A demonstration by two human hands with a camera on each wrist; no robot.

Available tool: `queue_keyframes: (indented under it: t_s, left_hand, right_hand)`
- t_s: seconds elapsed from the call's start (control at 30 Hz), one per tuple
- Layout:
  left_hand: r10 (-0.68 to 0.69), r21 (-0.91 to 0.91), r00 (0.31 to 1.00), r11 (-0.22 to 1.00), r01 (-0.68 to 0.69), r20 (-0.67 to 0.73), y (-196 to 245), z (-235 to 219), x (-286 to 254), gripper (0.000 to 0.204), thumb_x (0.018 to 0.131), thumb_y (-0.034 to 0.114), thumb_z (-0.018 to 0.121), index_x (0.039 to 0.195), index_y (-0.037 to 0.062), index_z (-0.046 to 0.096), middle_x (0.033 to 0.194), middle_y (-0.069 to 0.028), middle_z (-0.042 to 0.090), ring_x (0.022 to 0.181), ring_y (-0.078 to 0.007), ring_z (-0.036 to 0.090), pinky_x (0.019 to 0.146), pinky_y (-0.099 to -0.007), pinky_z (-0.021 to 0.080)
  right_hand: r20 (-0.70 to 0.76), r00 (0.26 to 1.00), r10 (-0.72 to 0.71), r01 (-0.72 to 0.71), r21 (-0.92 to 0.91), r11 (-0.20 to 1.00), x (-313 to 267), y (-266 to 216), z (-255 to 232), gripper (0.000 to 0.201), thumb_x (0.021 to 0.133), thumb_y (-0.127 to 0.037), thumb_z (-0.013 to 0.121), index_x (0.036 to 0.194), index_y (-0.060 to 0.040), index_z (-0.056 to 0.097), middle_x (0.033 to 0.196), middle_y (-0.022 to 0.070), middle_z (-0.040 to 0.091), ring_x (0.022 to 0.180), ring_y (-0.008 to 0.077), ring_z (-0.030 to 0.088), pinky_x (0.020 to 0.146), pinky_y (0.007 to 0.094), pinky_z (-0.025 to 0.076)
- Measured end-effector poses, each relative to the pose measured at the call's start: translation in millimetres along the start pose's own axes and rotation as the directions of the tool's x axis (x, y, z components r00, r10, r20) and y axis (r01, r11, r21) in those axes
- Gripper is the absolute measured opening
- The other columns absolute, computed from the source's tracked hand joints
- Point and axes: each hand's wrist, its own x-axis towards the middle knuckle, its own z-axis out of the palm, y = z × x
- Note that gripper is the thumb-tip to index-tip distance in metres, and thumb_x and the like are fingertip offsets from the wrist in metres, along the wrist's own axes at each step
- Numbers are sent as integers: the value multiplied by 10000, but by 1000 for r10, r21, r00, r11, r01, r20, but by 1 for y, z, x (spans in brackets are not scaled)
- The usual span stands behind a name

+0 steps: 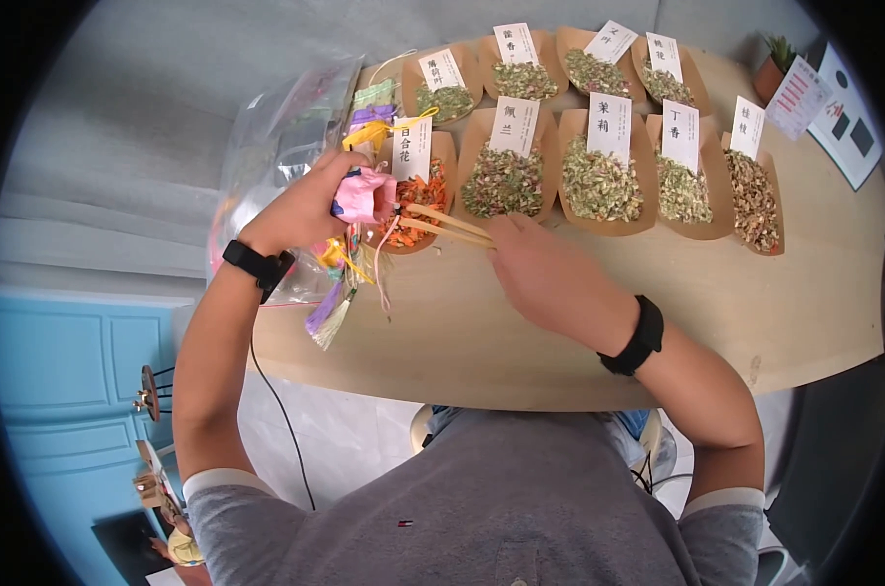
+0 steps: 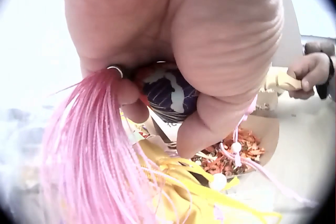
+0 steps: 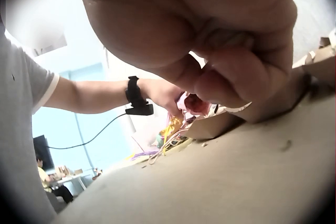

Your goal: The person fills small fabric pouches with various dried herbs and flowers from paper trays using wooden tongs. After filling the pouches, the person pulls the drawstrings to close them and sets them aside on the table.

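Observation:
My left hand [image 1: 304, 207] grips a small pink drawstring pouch [image 1: 366, 195] with its mouth open toward the right. In the left wrist view, dark blue patterned fabric [image 2: 170, 94] shows between the fingers, and a pink tassel [image 2: 100, 150] hangs beside them. My right hand [image 1: 555, 278] holds wooden tongs [image 1: 452, 227] with curled fingers, their tips right at the pouch's mouth. Under the tips is a brown paper tray of orange dried petals [image 1: 425, 200]. Yellow ribbons [image 1: 343, 259] and purple and cream tassels [image 1: 327, 317] lie below the left hand.
Several brown paper trays of dried herbs [image 1: 501, 184], each with a white label card, stand in two rows. A clear plastic bag [image 1: 267, 146] lies at the left. Toward the back right are a potted plant [image 1: 776, 68] and a white board [image 1: 845, 122]. The table's front edge [image 1: 520, 402] runs near my body.

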Motion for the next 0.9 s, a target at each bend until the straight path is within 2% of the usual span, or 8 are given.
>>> queue_keyframes:
  t_s: [0.17, 0.23, 0.33, 0.43, 0.53, 0.67, 0.73, 0.9]
  left_hand:
    - [57, -177, 998, 983, -53, 20, -17, 5, 0, 751, 719, -198, 692, 1353, 113, 435, 1356, -103, 513, 1276, -275, 552, 1062, -385, 479]
    - [36, -388, 997, 921, -7, 67, -25, 7, 2, 738, 717, -42, 801, 1356, 97, 458, 1319, -134, 519, 1278, -309, 532, 1057, -373, 449]
    - [-37, -539, 996, 839, 73, 77, -9, 9, 4, 745, 708, -66, 777, 1360, 83, 448, 1304, -131, 533, 1270, -301, 536, 1053, -372, 451]
    - [-26, -350, 1000, 936, 30, 15, 4, 0, 5, 716, 707, -97, 736, 1344, 72, 456, 1291, -137, 551, 1269, -303, 537, 1049, -375, 454]
    - [-6, -450, 1000, 893, -7, -28, -27, 13, 7, 697, 701, -112, 705, 1330, 72, 467, 1297, -146, 549, 1256, -328, 542, 1050, -381, 453]
    - [37, -424, 999, 905, -44, -23, -27, 8, 5, 674, 707, -106, 702, 1317, 68, 476, 1296, -160, 536, 1243, -357, 542, 1052, -384, 449]
    - [76, -133, 995, 987, -85, -71, -19, 2, 3, 675, 704, -110, 699, 1315, 66, 474, 1293, -170, 529, 1231, -378, 535, 1049, -389, 444]
    - [56, -35, 997, 998, -58, -57, -19, -5, 3, 682, 705, -112, 711, 1318, 64, 467, 1281, -179, 515, 1226, -377, 528, 1039, -395, 446]
  right_hand:
    - [-41, 994, -100, 93, -144, 985, 35, -11, 10, 151, 869, -34, 545, 1009, 24, 536, 925, 176, 597, 764, 321, 665, 642, 407, 554]
    - [-48, 995, -84, 77, -138, 987, 50, -18, 19, 177, 888, -45, 534, 1049, 29, 522, 958, 195, 588, 783, 371, 653, 662, 442, 543]
    - [-79, 985, -154, 136, -201, 970, 68, -28, 29, 211, 859, -31, 545, 1054, 49, 540, 942, 195, 602, 774, 350, 670, 659, 433, 556]
    - [-121, 973, -194, 165, -217, 962, 82, -28, 34, 152, 850, -93, 598, 946, 20, 631, 890, 168, 640, 792, 308, 695, 656, 391, 569]
    - [-79, 961, -265, 245, -204, 948, 90, -23, 32, 127, 850, -91, 596, 903, 13, 645, 846, 170, 661, 789, 323, 690, 679, 425, 564]
    - [-69, 961, -268, 252, -185, 950, 86, -15, 27, 107, 850, -81, 584, 871, 5, 645, 824, 178, 663, 788, 337, 685, 700, 446, 556]
    - [-16, 982, -186, 179, -199, 963, 81, -10, 25, 100, 844, -65, 570, 860, 1, 643, 829, 179, 662, 785, 342, 682, 710, 455, 552]
    - [50, 986, -161, 168, -208, 964, 64, 5, 8, 150, 849, -19, 537, 957, 52, 613, 842, 197, 645, 808, 378, 666, 720, 470, 549]
